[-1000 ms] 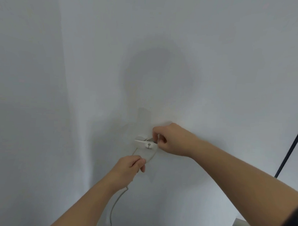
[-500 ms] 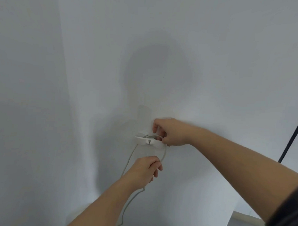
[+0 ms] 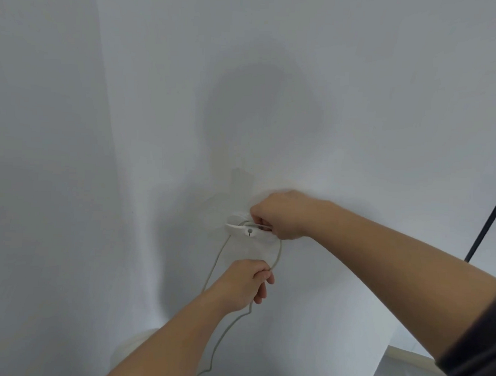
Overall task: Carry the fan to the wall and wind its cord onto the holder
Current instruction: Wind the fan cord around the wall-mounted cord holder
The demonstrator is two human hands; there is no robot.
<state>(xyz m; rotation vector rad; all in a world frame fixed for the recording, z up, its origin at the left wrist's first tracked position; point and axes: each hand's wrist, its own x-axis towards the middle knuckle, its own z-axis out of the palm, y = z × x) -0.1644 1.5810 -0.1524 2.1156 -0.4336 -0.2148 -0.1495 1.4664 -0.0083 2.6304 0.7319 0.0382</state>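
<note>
A small white cord holder (image 3: 246, 231) is fixed to the white wall (image 3: 330, 106). A thin pale grey cord (image 3: 278, 254) loops over the holder and hangs down on both sides. My right hand (image 3: 282, 215) is closed on the cord right at the holder's right end. My left hand (image 3: 247, 283), just below the holder, pinches the cord, which trails down past my forearm toward the bottom edge. A pale rounded shape (image 3: 137, 345) at the bottom left may be part of the fan; I cannot tell.
A wall corner (image 3: 101, 124) runs down the left side. A thin dark pole (image 3: 489, 221) leans at the right edge. A pale ledge (image 3: 412, 360) shows at the bottom right.
My left hand has dropped lower and to the right, drawing a longer loop of cord under the holder. My right hand stays at the holder.
</note>
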